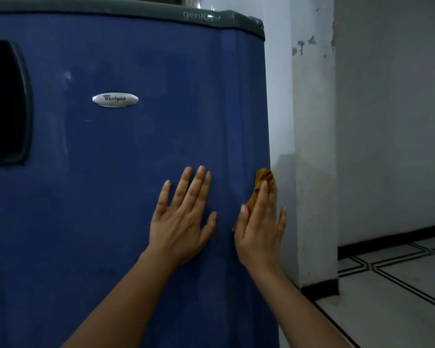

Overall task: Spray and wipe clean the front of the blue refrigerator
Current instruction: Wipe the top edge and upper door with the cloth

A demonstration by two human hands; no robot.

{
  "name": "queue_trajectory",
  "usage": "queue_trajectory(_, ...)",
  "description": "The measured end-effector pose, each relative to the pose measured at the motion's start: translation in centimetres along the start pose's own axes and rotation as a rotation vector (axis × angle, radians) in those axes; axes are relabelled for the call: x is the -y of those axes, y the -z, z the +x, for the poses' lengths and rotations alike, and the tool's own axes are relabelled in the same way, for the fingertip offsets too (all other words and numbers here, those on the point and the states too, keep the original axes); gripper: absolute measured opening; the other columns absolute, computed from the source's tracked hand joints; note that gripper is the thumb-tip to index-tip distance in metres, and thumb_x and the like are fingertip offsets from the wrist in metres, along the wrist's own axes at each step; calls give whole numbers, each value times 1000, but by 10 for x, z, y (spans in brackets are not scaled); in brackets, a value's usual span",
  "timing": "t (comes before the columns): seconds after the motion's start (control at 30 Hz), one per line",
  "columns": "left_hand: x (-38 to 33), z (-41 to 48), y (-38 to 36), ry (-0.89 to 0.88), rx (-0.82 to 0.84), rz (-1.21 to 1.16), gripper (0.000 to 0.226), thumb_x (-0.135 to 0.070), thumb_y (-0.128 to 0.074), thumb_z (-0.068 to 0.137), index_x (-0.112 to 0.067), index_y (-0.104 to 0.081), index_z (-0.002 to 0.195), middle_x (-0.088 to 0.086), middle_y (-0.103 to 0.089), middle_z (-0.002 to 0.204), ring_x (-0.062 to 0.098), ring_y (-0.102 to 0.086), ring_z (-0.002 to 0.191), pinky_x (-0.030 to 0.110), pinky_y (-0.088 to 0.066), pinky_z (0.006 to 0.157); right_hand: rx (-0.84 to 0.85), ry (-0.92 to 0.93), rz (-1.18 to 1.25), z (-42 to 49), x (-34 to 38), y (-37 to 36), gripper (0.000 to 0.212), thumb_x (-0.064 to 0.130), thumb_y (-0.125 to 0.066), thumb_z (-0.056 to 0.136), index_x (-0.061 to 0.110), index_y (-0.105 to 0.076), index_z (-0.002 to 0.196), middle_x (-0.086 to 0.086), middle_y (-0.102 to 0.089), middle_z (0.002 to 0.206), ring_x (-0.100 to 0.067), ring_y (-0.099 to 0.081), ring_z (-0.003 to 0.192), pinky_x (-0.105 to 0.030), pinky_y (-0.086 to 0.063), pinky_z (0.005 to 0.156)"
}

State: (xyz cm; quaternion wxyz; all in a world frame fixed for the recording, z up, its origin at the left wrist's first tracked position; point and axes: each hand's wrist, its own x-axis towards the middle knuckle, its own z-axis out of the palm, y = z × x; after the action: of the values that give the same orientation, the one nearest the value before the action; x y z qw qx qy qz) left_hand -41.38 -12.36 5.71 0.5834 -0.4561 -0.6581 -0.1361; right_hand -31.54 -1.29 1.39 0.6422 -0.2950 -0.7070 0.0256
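The blue refrigerator (111, 197) fills the left and middle of the view. At its door's right edge, the right hand (260, 229) presses a mustard-brown cloth (263, 177) against it, fingers straight (not curled round the cloth). Just beside it, the left hand (181, 222) lies flat on the door, fingers spread. A silver badge (115, 99) sits higher up, and a dark handle (8, 101) is at far left. A tiled floor (399, 285) lies to the right.

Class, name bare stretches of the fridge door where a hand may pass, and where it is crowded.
Free: between the badge and the left hand; below the handle recess; under the grey top trim. Crowded: right edge, with right hand and cloth.
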Motion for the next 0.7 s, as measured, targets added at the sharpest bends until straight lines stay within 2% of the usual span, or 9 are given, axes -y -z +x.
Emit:
queue_trajectory(0.07,-3,0,0,-8,7,-14,66,-46,-24,91,-10,-19,146,3,-14,154,16,-8,143,40,-4,114,12,-2,-3,8,1,1,60,38,-18,95,15,2,147,-9,-9,156,-18,-5,143,-49,-7,113)
queue_trajectory(0.2,-8,1,2,-18,4,-45,65,-45,-27,90,-9,-23,145,4,-20,152,16,-17,141,41,-5,113,27,3,4,46,18,7,62,43,-11,93,17,6,147,-7,-5,157,-15,1,143,-42,5,112)
queue_trajectory(0.33,-16,-6,2,8,30,-104,65,-44,-25,91,-7,-23,144,7,-23,152,17,-16,140,42,-5,113,112,47,58,21,9,17,60,46,-12,94,23,8,146,-2,-3,157,-10,5,142,-41,5,113)
queue_trajectory(0.4,-21,-9,4,24,40,-142,65,-44,-26,91,-7,-26,144,8,-26,151,18,-16,140,42,-6,112,148,38,128,5,4,23,57,41,-21,97,24,1,147,0,-7,156,-11,-2,143,-42,-1,115)
queue_trajectory(0.5,-28,-12,4,43,49,-197,63,-41,-27,91,-6,-29,143,9,-30,150,19,-17,139,42,-8,112,115,39,291,2,1,29,54,24,-38,97,21,-16,146,-2,-24,152,-17,-27,138,-40,-26,112)
queue_trajectory(0.57,-38,-17,6,34,76,-253,62,-40,-26,91,-6,-31,142,9,-33,148,19,-18,139,42,-8,111,118,3,344,-6,-1,41,53,14,-45,95,20,-24,144,4,-36,143,-11,-39,128,-25,-33,107)
queue_trajectory(0.63,-51,-23,8,36,90,-301,61,-40,-27,90,-6,-34,141,10,-36,147,20,-22,138,42,-10,111,157,-66,382,-19,-7,57,55,8,-51,93,20,-30,142,13,-38,132,-1,-40,119,-5,-30,98)
queue_trajectory(0.7,-67,-26,12,32,111,-361,60,-39,-28,89,-5,-37,139,10,-39,145,23,-29,137,42,-13,109,174,-174,414,-27,-18,77,52,2,-56,89,17,-40,136,14,-46,123,1,-47,111,2,-31,90)
